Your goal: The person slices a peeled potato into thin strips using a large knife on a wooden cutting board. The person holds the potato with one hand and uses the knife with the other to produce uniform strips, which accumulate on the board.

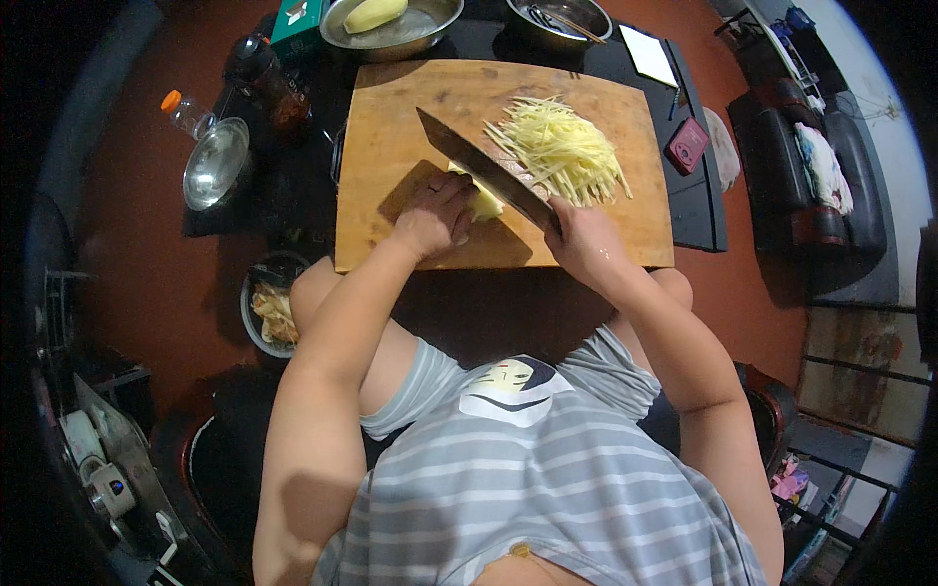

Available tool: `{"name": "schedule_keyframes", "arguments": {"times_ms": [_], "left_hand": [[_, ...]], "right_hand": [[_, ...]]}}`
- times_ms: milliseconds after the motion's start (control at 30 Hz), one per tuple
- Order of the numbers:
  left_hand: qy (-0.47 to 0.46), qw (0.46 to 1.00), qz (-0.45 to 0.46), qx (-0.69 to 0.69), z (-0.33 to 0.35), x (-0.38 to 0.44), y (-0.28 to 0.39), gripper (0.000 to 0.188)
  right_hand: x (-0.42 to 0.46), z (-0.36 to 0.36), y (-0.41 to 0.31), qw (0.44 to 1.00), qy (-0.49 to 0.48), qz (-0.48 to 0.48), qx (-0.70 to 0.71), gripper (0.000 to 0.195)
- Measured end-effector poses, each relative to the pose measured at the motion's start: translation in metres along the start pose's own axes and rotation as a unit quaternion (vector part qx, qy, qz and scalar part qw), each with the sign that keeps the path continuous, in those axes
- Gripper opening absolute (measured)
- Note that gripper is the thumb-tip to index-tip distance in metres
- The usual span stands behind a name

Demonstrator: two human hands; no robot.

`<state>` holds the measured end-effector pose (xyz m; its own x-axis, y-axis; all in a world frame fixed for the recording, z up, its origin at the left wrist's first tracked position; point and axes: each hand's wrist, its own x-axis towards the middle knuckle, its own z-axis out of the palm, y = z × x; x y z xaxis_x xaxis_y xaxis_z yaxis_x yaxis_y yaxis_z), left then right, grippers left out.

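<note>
A wooden cutting board (pixel 410 95) lies on the dark table before me. My right hand (pixel 586 238) grips the handle of a broad-bladed kitchen cleaver (pixel 487 165), whose blade points up and left across the board. My left hand (pixel 437 216) presses on a pale yellow piece of peeled potato (pixel 485 204), just left of the blade. The fingers are bent and partly hide the piece. Right of the cleaver is a heap of thin potato shreds (pixel 560 150).
Beyond the board stand a metal basin (pixel 429 26) with a peeled potato (pixel 374 13) and a metal bowl (pixel 604 26) with chopsticks. A metal bowl (pixel 216 165) and dark jar (pixel 267 84) are left; a pink device (pixel 687 146) is right. A bin (pixel 253 337) holds scraps by my left knee.
</note>
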<state>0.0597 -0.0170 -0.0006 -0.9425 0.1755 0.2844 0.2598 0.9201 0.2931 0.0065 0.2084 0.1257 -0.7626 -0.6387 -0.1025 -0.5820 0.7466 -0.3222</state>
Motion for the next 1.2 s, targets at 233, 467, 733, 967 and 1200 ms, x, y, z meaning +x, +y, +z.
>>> {"name": "schedule_keyframes", "arguments": {"times_ms": [233,467,733,967,1200], "left_hand": [[-0.022,0.999,0.008,0.027,0.009,-0.002,-0.006,0.043],[-0.098,0.992,-0.069,-0.029,-0.027,0.010,0.015,0.035],[-0.045,0.998,-0.032,0.009,-0.027,0.004,0.015,0.033],[0.010,1.000,0.021,0.020,0.004,0.001,-0.002,0.038],[0.047,0.998,0.052,-0.006,0.001,-0.002,-0.004,0.039]], "right_hand": [[-0.013,-0.020,-0.004,0.998,-0.034,-0.016,-0.041,0.012],[0.017,0.032,0.010,1.000,-0.003,0.025,-0.012,0.017],[0.000,0.002,0.013,1.000,0.011,0.024,0.007,0.016],[-0.021,-0.026,0.001,0.998,-0.029,-0.004,-0.051,0.012],[-0.020,-0.019,0.005,0.998,-0.043,0.005,-0.054,0.012]]}}
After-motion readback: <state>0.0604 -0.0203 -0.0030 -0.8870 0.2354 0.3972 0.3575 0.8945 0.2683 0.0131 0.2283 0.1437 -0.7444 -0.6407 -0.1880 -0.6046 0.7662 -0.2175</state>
